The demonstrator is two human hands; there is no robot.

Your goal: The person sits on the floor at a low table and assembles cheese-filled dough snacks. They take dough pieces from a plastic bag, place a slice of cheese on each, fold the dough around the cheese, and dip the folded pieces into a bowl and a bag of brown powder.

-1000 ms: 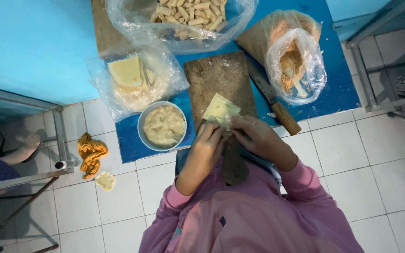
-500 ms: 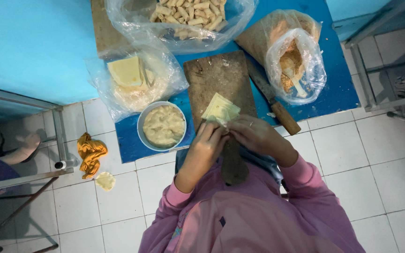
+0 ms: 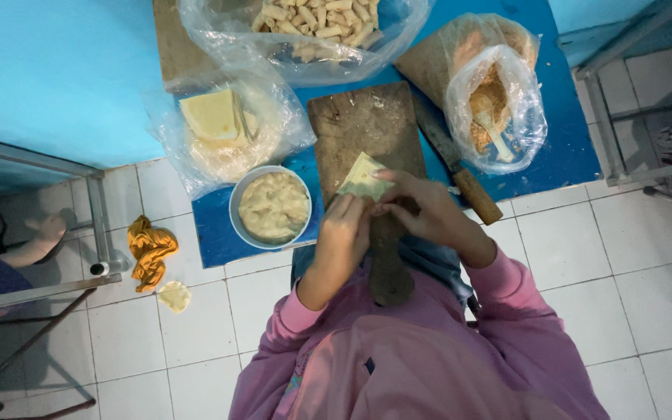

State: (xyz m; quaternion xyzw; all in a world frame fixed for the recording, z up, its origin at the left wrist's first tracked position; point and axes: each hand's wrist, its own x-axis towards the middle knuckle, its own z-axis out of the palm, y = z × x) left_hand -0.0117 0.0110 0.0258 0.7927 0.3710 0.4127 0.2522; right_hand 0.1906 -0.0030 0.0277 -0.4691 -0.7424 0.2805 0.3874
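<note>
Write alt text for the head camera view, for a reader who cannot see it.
Seen from above, a person in a pink top holds a thin pale wrapper with the left hand and right hand over a wooden cutting board. A bowl of pale filling, a knife and plastic bags of food lie on a blue mat on white floor tiles.

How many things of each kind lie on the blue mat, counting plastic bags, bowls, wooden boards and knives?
Plastic bags: 3 – one with rolls, one with wrappers, one with crumbs
Bowls: 1 – bowl of pale filling
Wooden boards: 1 clear – board; another edge under the bags is unclear
Knives: 1 – knife
Total: 6
</note>
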